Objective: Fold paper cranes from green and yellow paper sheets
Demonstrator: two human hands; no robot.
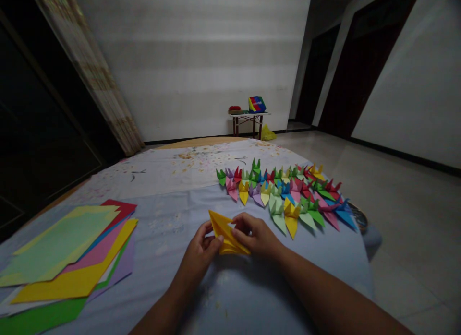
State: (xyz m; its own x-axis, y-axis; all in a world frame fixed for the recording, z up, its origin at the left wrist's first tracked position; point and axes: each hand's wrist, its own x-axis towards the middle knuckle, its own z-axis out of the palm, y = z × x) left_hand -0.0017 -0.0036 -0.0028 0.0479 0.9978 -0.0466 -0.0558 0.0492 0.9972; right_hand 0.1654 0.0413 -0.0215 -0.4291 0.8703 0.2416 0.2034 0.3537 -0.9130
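A partly folded piece of yellow origami paper (226,236) is held up between my two hands, just above the cloth. My left hand (204,244) pinches its left side, with the thumb on the near face. At its upper right edge my right hand (254,233) has thumb and fingers closed on the paper. One pointed corner sticks up at the upper left, and layered folds show along the bottom. Beyond my hands to the right stand several folded paper cranes (277,191) in many colours, packed in rows.
Coloured paper sheets (72,244) lie in a loose stack at the left. A pale, flowered tablecloth (162,220) covers the round table. Farther back, a small table (250,115) by the wall bears a colourful bag (257,104). A stool (370,236) stands past the right edge.
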